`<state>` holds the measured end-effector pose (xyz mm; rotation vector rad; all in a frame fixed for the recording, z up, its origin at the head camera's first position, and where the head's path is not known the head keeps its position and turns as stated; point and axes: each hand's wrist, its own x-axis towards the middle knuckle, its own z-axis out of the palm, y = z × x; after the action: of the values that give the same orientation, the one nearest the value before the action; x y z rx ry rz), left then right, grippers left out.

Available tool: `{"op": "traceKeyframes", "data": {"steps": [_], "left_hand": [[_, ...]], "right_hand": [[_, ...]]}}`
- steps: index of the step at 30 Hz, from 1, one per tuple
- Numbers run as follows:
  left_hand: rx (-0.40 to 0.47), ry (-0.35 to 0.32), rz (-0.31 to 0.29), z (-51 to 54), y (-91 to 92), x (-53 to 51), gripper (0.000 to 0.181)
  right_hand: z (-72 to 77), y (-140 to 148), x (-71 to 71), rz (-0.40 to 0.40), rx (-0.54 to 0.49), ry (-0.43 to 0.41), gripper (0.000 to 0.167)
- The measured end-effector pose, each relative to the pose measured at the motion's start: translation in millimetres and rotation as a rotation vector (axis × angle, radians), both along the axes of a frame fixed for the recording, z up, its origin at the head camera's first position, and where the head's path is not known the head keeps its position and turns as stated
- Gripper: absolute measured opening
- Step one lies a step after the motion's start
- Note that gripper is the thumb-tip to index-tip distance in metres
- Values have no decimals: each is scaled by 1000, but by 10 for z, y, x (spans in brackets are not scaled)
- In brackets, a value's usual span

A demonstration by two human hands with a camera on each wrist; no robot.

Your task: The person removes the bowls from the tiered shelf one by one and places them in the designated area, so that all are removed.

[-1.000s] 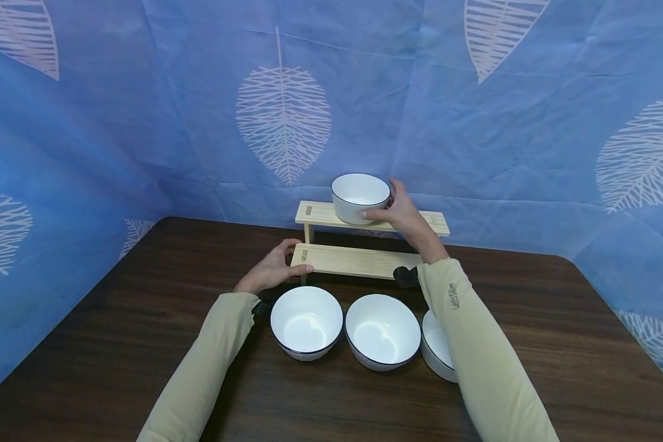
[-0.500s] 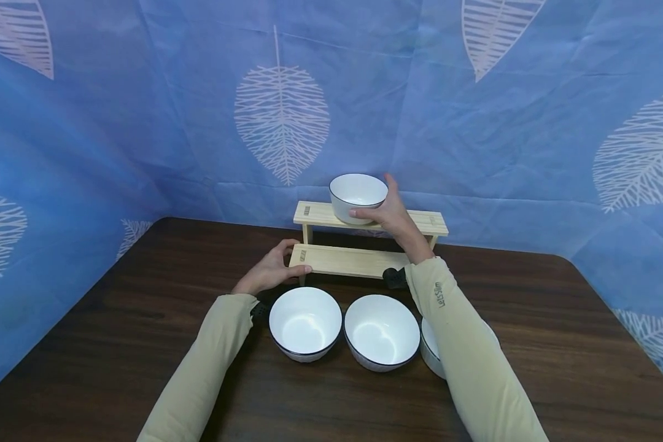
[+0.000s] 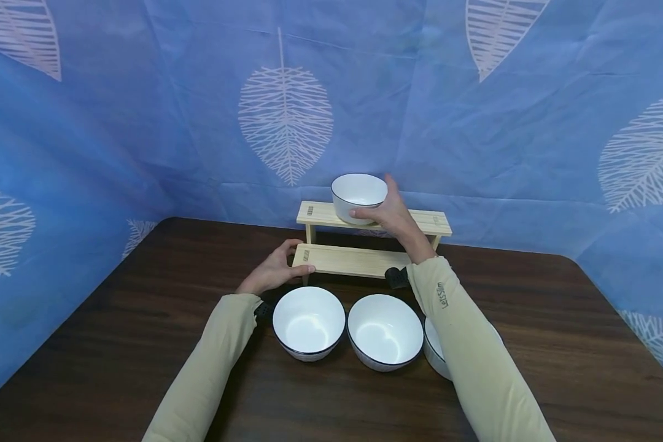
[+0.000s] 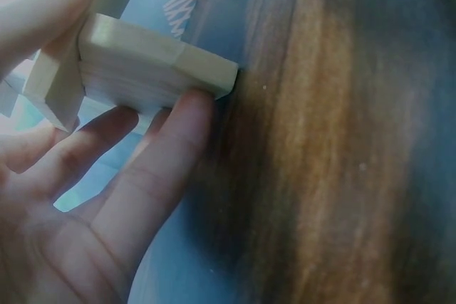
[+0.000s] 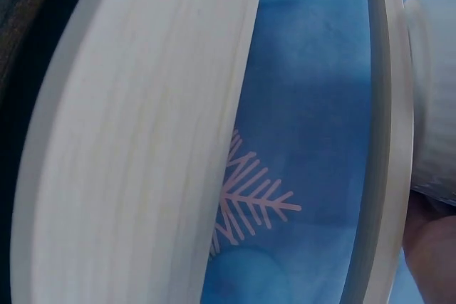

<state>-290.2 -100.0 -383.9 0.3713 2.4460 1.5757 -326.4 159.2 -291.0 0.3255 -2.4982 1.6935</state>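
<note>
On the upper board of a two-step wooden rack stands a white bowl with a dark rim. My right hand holds this bowl from the right, thumb across its front; the other fingers are partly hidden behind it. In the right wrist view the side of the bowl shows beyond the upper board, with part of the hand below it. My left hand grips the left end of the lower board. Its fingertips touch the wooden end piece in the left wrist view.
In front of the rack stand a white bowl, a second bowl beside it, and a third bowl partly covered by my right sleeve. Behind the dark wooden table hangs a blue leaf-patterned cloth.
My right hand has shifted slightly left around the bowl, its thumb further across the front. The bowl and rack look unmoved. My left hand stays on the lower board.
</note>
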Motion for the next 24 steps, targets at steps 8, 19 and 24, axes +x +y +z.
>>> {"op": "traceKeyframes", "data": {"steps": [8,19,24], "left_hand": [[-40,17,9,4,2,-9,75],[-21,16,6,-11,5,-27,74],[-16,20,5,-18,12,-27,74]], "right_hand": [[3,44,22,3,35,33,108],[164,200,101,16,32,115,85],[265,266,192,6,65,112,89]]}}
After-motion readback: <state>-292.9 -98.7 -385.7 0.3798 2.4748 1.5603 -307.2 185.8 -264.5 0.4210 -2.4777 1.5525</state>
